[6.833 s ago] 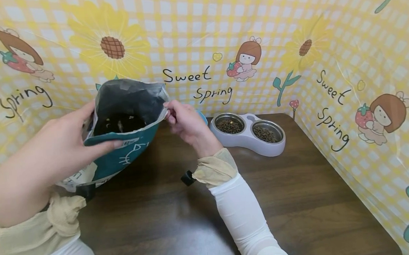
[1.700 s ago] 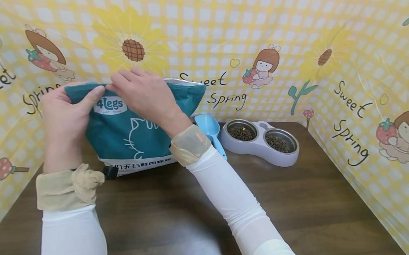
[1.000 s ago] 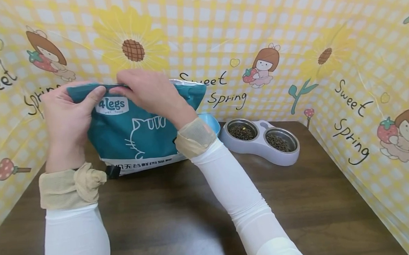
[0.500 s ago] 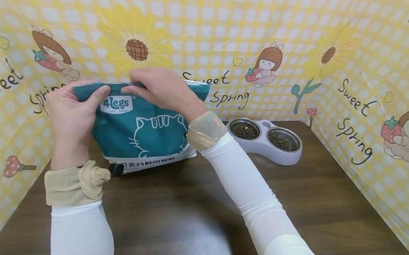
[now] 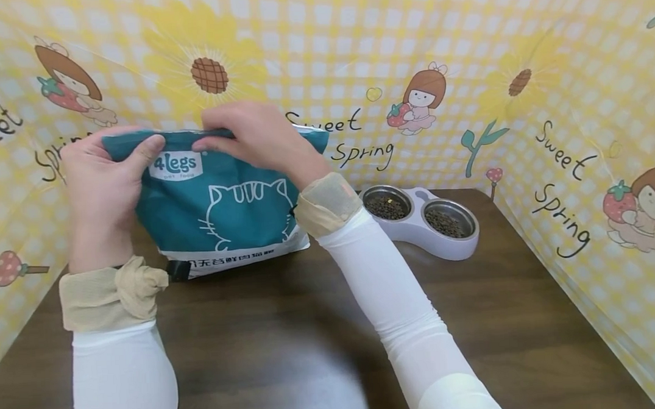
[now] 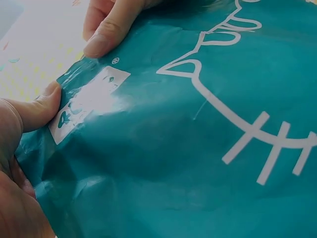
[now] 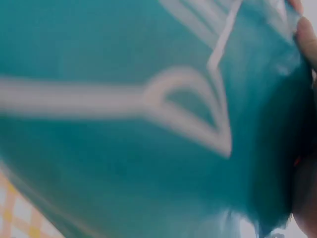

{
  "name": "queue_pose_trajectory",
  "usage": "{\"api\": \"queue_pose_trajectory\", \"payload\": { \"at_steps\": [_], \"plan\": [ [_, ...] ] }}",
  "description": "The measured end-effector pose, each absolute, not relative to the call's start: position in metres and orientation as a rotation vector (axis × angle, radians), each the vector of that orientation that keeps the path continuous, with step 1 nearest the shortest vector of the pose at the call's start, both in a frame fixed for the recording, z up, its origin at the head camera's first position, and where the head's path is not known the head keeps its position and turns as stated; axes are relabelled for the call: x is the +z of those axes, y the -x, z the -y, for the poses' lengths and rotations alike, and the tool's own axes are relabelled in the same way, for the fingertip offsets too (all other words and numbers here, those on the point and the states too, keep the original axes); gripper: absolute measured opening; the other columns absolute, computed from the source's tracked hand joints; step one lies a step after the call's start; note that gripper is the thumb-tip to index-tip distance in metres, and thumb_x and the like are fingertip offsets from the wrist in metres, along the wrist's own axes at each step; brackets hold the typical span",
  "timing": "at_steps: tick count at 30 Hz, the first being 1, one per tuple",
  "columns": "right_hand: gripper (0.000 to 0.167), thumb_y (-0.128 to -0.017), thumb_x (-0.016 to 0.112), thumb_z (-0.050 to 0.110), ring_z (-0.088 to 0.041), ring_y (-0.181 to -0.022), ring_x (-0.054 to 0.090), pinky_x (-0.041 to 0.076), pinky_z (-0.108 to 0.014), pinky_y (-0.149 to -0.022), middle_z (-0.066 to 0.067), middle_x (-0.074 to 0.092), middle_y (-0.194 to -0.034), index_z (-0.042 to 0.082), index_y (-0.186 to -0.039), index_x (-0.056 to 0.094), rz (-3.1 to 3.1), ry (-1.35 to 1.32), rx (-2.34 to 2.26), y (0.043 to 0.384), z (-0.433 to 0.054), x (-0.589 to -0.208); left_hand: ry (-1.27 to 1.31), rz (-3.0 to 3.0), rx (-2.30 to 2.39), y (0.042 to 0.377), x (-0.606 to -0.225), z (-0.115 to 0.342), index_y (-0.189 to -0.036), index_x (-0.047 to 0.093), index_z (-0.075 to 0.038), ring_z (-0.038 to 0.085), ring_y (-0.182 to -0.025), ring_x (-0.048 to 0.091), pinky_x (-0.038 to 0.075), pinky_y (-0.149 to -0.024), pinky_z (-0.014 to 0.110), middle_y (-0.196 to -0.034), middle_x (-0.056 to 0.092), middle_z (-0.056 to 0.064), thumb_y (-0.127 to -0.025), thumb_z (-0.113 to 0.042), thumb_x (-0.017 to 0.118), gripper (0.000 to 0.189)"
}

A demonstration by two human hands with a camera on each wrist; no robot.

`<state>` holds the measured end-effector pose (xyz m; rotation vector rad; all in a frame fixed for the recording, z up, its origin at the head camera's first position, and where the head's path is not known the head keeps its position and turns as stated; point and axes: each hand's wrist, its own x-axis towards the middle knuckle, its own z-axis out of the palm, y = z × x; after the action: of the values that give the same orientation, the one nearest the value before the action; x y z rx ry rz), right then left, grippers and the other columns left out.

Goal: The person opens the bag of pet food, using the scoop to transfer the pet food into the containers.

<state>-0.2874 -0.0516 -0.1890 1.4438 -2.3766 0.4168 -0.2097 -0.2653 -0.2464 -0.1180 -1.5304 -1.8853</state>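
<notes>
A teal and white pet food bag (image 5: 245, 214) with a white cat outline stands upright on the table at the left. At its top left corner my left hand (image 5: 103, 184) grips the edge, thumb on the front and fingers behind. Farther along the same edge, my right hand (image 5: 264, 137) pinches the top between thumb and curled fingers. The left wrist view shows both thumbs on the bag front (image 6: 163, 144), either side of the logo. In the right wrist view the bag (image 7: 109, 163) fills most of the picture. The bag's contents are hidden.
A pale double pet bowl stand (image 5: 444, 248) is right of the bag, with brown kibble in both metal bowls. The dark wooden table (image 5: 289, 328) meets yellow checked cloth walls (image 5: 321, 58) at the back and sides.
Earlier the bag's mouth gaped towards the camera; now its top edges are together and its front shows. My right hand has slid rightwards along the top. The blue scoop has become hidden.
</notes>
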Motion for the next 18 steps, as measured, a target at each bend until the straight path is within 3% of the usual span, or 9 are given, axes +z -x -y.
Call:
{"api": "queue_pose_trajectory", "payload": {
  "at_steps": [8, 13, 18],
  "plan": [
    [0.030, -0.107, 0.066, 0.043, -0.010, -0.082, 0.058, 0.041, -0.021, -0.076, 0.004, 0.061, -0.087, 0.014, -0.096, 0.068, 2.383, -1.462, 0.391, 0.290, 0.048, -0.182, 0.102, 1.564, -1.851, 0.211, -0.245, 0.267, -0.101, 0.085, 0.005, 0.011, -0.077, 0.076, 0.062, -0.077, 0.017, -0.083, 0.083, -0.001, -0.082, -0.008, 0.095, 0.025],
    [0.033, -0.105, 0.066, 0.050, -0.009, -0.085, 0.061, 0.045, -0.022, -0.077, 0.006, 0.062, -0.087, 0.017, -0.098, 0.068, 2.432, -1.362, 0.329, 0.291, 0.043, -0.186, 0.091, 1.573, -1.867, 0.211, -0.246, 0.265, -0.102, 0.085, 0.004, 0.012, -0.079, 0.077, 0.062, -0.078, 0.016, -0.084, 0.083, -0.001, -0.082, -0.007, 0.094, 0.024],
    [0.035, -0.106, 0.066, 0.046, -0.012, -0.083, 0.064, 0.046, -0.024, -0.076, 0.002, 0.060, -0.085, 0.012, -0.097, 0.067, 2.319, -1.435, 0.361, 0.295, 0.039, -0.192, 0.089, 1.560, -1.837, 0.211, -0.246, 0.266, -0.100, 0.085, 0.005, 0.011, -0.077, 0.076, 0.061, -0.078, 0.016, -0.082, 0.083, -0.002, -0.082, -0.005, 0.094, 0.023]
  ]
}}
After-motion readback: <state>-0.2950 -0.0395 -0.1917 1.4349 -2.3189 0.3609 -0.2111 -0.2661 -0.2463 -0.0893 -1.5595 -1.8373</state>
